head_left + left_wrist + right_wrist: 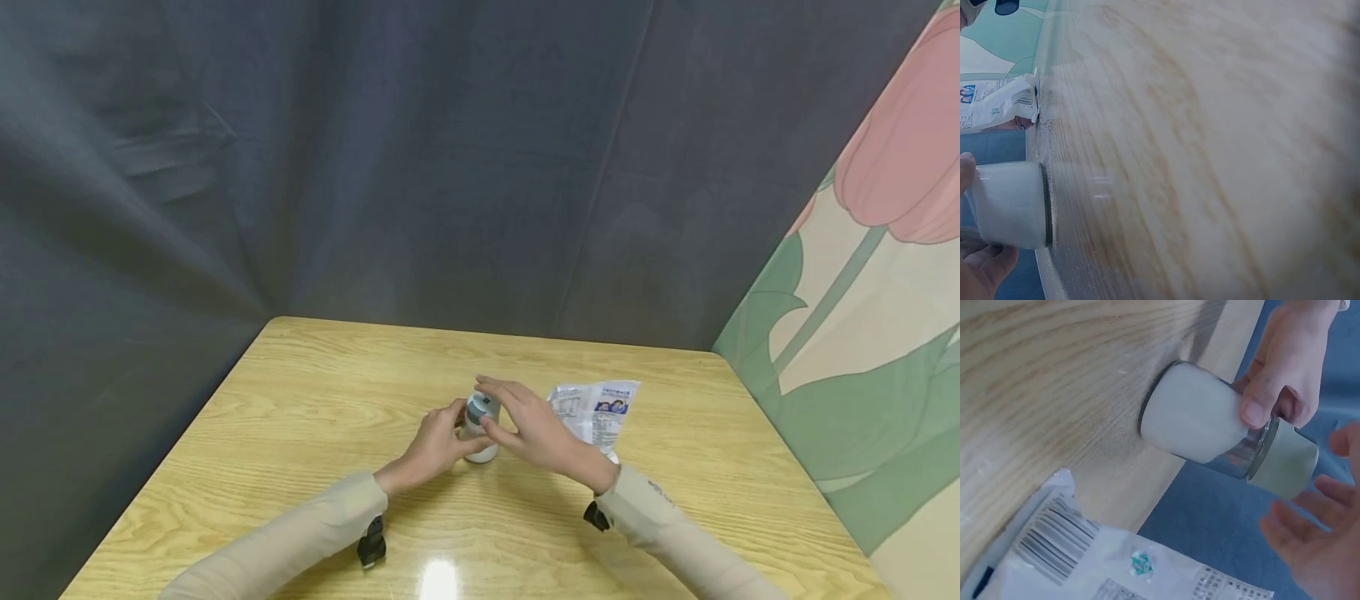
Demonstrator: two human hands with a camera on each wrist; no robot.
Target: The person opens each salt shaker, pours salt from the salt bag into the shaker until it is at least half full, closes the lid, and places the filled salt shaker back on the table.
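Note:
A clear glass jar filled most of the way with white contents stands upright on the wooden table. Its lid is pale green and sits on the neck. My left hand grips the jar near its neck, thumb on the near side. Around the lid hovers my right hand, its fingers spread and loosely bent. In the right wrist view those fingertips are right beside the lid, with a small gap showing.
Just right of the jar, a white printed plastic bag stands on the wooden table, partly behind my right hand. A dark curtain hangs behind the table. A wall with a painted tulip borders the right side.

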